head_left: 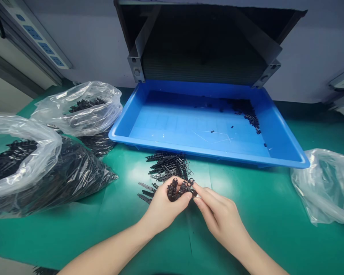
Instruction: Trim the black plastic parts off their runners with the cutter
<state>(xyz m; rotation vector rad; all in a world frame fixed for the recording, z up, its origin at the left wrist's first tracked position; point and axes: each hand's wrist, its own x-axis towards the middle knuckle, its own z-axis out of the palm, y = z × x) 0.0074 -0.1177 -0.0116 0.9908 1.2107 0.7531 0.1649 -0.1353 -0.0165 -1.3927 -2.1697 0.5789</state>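
Observation:
My left hand (167,204) is closed round several black plastic strips (172,190) with small rings at their ends. The fingers of my right hand (218,212) pinch the end of one black plastic strip (191,189) at the side of that bunch. Fingertips hide part of it, so its full shape does not show. Just beyond my hands, a loose pile of the same ringed black strips (166,166) lies on the green table mat (126,229). A few more strips (145,193) rest to the left of my left hand.
Behind the pile stands a blue tray (172,143) with small black pieces (252,118) gathered at its right, below a dark chute (203,46). Two clear bags of black parts, a near one (74,172) and a farther one (103,89), sit left. Another clear bag (323,187) lies right.

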